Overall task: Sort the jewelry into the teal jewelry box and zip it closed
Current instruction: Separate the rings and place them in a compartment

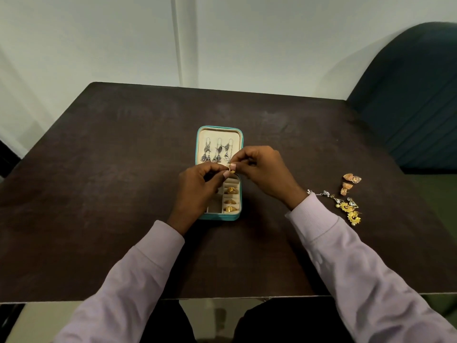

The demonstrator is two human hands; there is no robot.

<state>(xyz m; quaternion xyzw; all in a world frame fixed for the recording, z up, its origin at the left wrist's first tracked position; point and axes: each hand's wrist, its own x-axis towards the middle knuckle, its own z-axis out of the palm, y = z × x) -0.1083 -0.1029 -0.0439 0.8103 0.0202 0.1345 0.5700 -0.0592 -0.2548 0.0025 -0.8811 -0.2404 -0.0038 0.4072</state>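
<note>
So we're mid-sort: both the left hand (197, 186) and right hand (259, 169) pinch a small gold piece (232, 168) just above the open teal jewelry box (200, 144) at frame center. Next it probably needs seating in a free slot. Loose earrings (350, 194) wait on the tabletop (123, 169) at right. Can't tell if the piece is a ring; the zipper's hidden.

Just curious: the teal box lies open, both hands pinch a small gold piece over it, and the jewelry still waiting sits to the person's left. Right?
Not quite. In the head view the loose jewelry waits on the person's right. The teal box is open, and the left hand and right hand pinch the gold piece.
</note>
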